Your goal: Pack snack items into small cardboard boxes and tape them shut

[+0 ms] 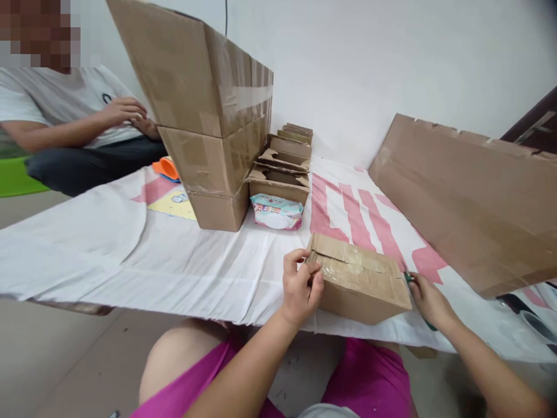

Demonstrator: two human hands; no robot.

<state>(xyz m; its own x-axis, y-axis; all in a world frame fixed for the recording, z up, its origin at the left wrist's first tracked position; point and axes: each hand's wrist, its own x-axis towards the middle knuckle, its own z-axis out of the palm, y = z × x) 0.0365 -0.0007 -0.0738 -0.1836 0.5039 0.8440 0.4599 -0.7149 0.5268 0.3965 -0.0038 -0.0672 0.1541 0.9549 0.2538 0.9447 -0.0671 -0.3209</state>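
Observation:
A small cardboard box (365, 296) lies near the front edge of the cloth-covered table, with clear tape along its top seam. My left hand (302, 290) is closed at the box's left end, its fingers gripping the corner by the top flap. At the right end, my right hand (433, 305) is wrapped round a slim green-handled tool (408, 277). The tool's narrow tip points up beside the box's right edge; most of its handle is hidden in my palm, so its exact kind does not show.
Taped cardboard boxes (191, 75) stand stacked at the left. A wet-wipes pack (277, 213) lies before a row of open boxes (278, 188). A large cardboard sheet (474, 203) leans at right, near a tape roll (539, 325). Another person (87, 110) sits at far left.

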